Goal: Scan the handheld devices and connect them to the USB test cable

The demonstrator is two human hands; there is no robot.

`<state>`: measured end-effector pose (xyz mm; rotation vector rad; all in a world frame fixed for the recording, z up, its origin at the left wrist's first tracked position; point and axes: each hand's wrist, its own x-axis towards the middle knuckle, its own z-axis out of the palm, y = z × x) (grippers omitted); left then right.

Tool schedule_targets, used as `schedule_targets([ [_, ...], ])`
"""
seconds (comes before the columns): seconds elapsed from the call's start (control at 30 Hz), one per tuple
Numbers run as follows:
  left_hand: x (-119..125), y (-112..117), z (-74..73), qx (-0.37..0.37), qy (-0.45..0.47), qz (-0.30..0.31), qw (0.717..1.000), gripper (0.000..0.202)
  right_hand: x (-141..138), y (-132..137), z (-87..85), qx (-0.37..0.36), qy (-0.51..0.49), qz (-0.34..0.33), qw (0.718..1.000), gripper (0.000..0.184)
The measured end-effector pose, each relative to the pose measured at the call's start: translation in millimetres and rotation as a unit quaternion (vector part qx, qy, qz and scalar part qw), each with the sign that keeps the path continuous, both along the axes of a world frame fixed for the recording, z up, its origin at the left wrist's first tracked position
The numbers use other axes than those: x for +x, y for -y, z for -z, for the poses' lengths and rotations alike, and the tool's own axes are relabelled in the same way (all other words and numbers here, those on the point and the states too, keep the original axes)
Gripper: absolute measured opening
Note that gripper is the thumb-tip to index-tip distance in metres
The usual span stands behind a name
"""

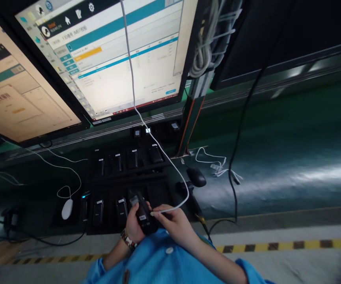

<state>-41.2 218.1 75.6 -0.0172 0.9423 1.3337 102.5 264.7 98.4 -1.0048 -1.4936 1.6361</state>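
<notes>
A black device [142, 213] is gripped in the left hand [135, 227], just in front of the tray [158, 189], long axis running away from the body. The white cable [170, 209] end is pinched by the right hand [174, 225] at its near end. Its label is unreadable.

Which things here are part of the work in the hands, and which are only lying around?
In use: small black device, held in the left hand; white cable, its end pinched by the right hand.

Lying about: white mouse, black mouse, loose white cable, two monitors.
</notes>
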Motion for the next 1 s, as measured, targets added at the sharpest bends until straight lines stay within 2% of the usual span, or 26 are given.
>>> schedule_targets([
  [0.13,5,-1,-3.1,0.014,-0.012,-0.029,0.999,0.039,1,0,2.0,0.025,-0.01,-0.011,1.0,0.03],
  [0.3,8,-3,-4.1,-0.032,-0.091,-0.075,0.993,0.039,4,-8,5.9,0.033,-0.002,-0.021,0.999,0.031],
  [0.47,9,-9,-12.3,-0.044,-0.113,-0.059,0.991,0.044,10,-14,14.4,-0.008,-0.047,-0.054,0.997,0.033],
  [0.63,14,-14,-19.0,-0.055,-0.137,-0.057,0.987,0.051,10,-14,25.9,-0.038,-0.04,-0.035,0.998,0.037],
  [0.87,24,-17,-14.3,-0.068,-0.209,-0.073,0.973,0.059,10,-16,35.1,-0.12,-0.029,-0.009,0.992,0.045],
  [1.0,24,-21,-10.3,-0.067,-0.166,-0.066,0.982,0.054,11,-15,36.8,-0.138,-0.034,-0.009,0.99,0.05],
])
